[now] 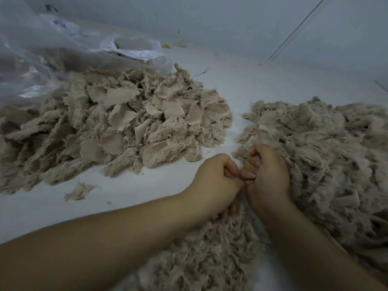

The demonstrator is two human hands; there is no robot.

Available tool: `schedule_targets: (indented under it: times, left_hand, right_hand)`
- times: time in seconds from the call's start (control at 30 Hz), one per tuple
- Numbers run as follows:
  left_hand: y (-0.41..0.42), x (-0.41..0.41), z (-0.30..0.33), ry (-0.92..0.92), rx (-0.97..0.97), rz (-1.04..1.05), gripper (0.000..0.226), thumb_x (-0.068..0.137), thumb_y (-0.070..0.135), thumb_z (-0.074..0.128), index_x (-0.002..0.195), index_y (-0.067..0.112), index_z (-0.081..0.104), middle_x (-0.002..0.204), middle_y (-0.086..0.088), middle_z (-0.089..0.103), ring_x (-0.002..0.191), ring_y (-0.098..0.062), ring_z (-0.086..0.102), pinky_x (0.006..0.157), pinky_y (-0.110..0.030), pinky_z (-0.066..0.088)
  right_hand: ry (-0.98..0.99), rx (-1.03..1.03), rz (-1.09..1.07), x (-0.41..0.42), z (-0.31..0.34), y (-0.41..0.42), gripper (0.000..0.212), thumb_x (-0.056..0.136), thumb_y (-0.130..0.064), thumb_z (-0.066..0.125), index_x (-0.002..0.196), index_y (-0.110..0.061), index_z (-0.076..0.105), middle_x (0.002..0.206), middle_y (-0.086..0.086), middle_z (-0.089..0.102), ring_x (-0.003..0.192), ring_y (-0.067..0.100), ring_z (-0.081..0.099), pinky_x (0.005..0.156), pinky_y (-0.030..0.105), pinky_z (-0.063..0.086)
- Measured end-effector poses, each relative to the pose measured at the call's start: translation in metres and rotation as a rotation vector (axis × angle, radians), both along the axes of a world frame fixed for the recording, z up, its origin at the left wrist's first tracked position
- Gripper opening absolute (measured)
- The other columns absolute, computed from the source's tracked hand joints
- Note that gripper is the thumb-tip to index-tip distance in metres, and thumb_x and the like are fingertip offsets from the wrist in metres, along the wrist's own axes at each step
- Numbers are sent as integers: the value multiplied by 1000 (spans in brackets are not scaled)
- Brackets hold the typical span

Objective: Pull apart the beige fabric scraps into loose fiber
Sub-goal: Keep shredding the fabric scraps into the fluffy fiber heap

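Barely visible: scrap between fingers.

A clear plastic bag lies crumpled at the upper left, its translucent film creased and catching pale highlights, its open mouth turned toward the middle of the view; dark printed marks show faintly through its upper folds, too blurred to read; the bag rests on a white surface that runs back to a pale grey wall; a thin light rod slants down the wall at the upper right, reaching the surface; a small yellow bit and some dim specks lie near the foot of the wall, too small to identify.
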State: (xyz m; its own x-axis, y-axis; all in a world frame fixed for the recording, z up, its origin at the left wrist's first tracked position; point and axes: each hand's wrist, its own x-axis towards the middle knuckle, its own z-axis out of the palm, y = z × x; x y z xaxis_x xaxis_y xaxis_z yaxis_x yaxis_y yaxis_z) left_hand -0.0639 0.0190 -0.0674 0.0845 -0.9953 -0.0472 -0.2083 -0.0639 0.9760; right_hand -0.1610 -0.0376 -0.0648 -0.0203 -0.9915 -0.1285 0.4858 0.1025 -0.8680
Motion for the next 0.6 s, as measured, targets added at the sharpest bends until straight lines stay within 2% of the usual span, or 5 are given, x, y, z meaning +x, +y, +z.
schedule_targets:
  times: [0.1, 0.2, 0.27, 0.37, 0.6]
  left_hand:
    - [-42, 3, 4, -313, -186, 59, 21, 86, 3, 58, 105, 12, 60, 74, 1, 58, 60, -8, 53, 59, -25, 42]
    - [-77, 1, 6, -413, -146, -53, 39, 89, 13, 63, 127, 10, 56, 93, -5, 62, 78, -16, 57, 74, -29, 48]
    - [-91, -4, 8, -502, -130, -100, 12, 87, 12, 62, 97, 8, 67, 83, -8, 64, 74, -22, 58, 69, -33, 49]
    - [-97, -6, 6, -495, -145, -93, 35, 84, 6, 57, 53, 22, 54, 55, 9, 53, 57, -12, 49, 57, -26, 40]
    - [-65, 14, -7, -615, -281, -157, 45, 88, 9, 60, 54, 20, 33, 52, 4, 37, 52, -12, 36, 53, -35, 29]
  right_hand:
    - [-27, -11, -14, 1, 0, 0, 35, 98, -9, 47, 63, -13, 42, 45, -7, 27, 36, 5, 22, 34, 19, 20]
    - [-28, 1, -29, 0, -1, -1, 36, 98, -9, 45, 63, -14, 41, 45, -8, 28, 38, 4, 21, 35, 18, 20]
    - [-38, 17, -50, -1, -1, -3, 37, 98, -10, 46, 62, -15, 43, 47, -8, 27, 39, 4, 20, 35, 17, 20]
    - [-35, 28, -53, -1, -2, -6, 29, 100, -13, 47, 74, -12, 57, 51, -6, 27, 39, 3, 21, 35, 17, 20]
    - [-69, 101, -4, -4, -3, -9, 24, 102, -10, 46, 119, 7, 51, 46, -9, 26, 37, 3, 23, 34, 17, 23]
